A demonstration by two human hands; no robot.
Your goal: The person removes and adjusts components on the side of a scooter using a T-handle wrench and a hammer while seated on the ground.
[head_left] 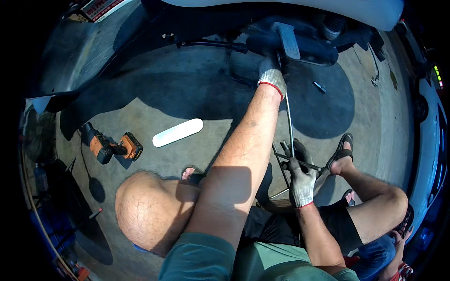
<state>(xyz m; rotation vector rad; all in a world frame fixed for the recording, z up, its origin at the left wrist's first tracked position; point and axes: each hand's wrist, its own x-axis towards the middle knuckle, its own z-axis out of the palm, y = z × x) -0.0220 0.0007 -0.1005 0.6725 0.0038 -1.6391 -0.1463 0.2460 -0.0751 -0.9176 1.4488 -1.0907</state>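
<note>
My left hand (272, 74), in a pale work glove with a red cuff, reaches up under the vehicle beside a dark, rounded underbody part (262, 44) with a metal bracket (289, 42). Its fingertips disappear into shadow, so I cannot make out their grip. Lower down and to the right, my right hand (302, 183), gloved in white and dark grey, is closed around a long metal rod with a dark crossbar (290, 124). The rod's upper end runs up next to my left wrist. More thin metal bars (281, 172) show just left of my right hand.
An orange and black cordless power tool (102, 147) lies on the concrete at the left, near a white oblong piece (178, 132). A small metal cylinder (319, 86) lies right of my left hand. Another person (382, 255) is at lower right, by a light-coloured car (427, 140).
</note>
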